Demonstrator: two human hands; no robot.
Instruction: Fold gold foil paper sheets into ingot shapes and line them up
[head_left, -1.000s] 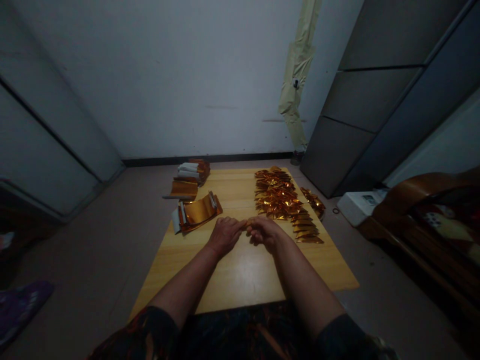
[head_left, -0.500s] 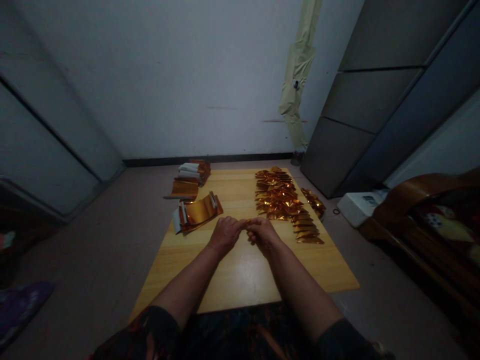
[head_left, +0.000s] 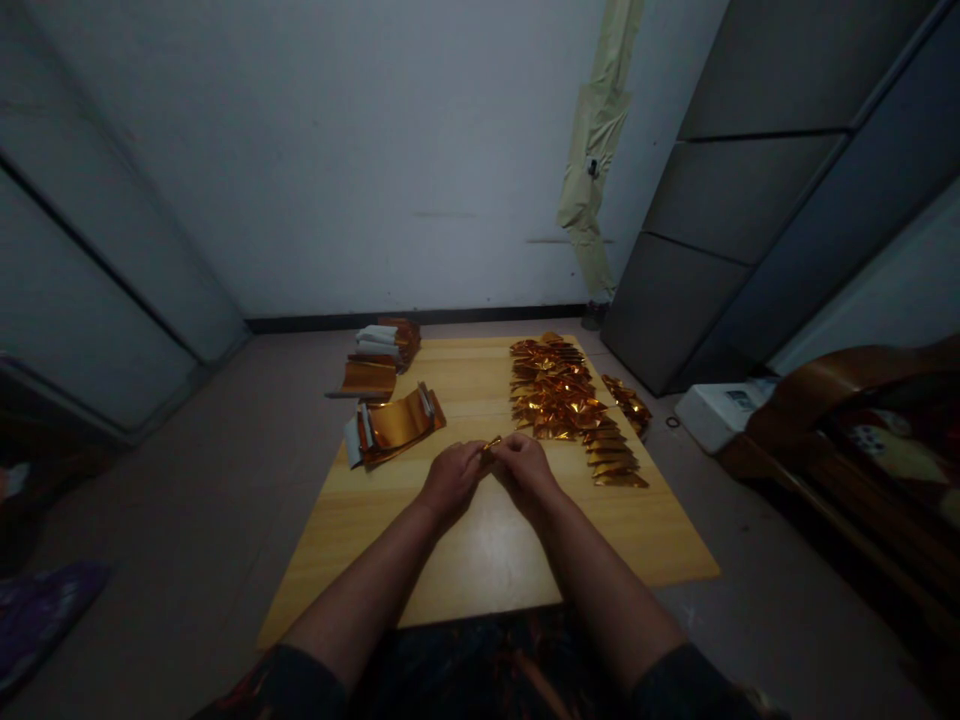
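Observation:
Between my fingertips, over the middle of the wooden table (head_left: 487, 560), is a small piece of gold foil paper (head_left: 491, 443), mostly hidden by the fingers. My left hand (head_left: 453, 475) pinches its left side, and my right hand (head_left: 525, 462) grips the right side. Left of my hands lies a stack of gold foil sheets (head_left: 401, 422) with pale backs, curling at the ends. To the right, folded gold foil pieces (head_left: 559, 390) are packed in overlapping rows, with a shorter row (head_left: 613, 455) nearer me.
More foil sheets (head_left: 371, 375) sit at the table's far left corner. Further folded foil (head_left: 628, 402) lies just past the right edge. A white box (head_left: 716, 415) and a wooden seat (head_left: 795, 480) stand to the right, with a grey cabinet (head_left: 690, 270) behind.
My fingers have shifted slightly around the foil piece, and more of its shiny upper edge now shows. The sheets and folded rows have stayed in place.

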